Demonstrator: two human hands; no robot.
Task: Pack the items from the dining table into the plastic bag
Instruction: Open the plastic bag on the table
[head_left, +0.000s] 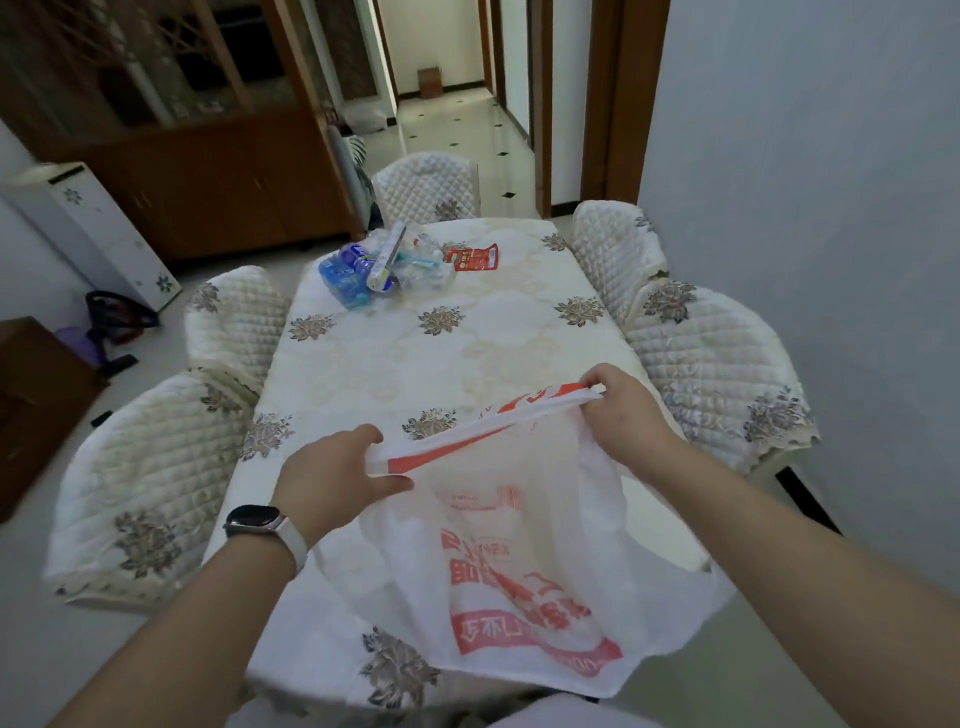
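plastic bag (524, 561) between left hand (332, 470) and right hand (623, 402)

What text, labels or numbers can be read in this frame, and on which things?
No text can be quoted; nothing reads clearly.
On the plastic bag: large red Chinese characters, upside down and blurred, not readable.
On the red packet: print too small to read.
On the blue bottle pack: labels too small to read.
On the watch: screen dark, nothing shown.
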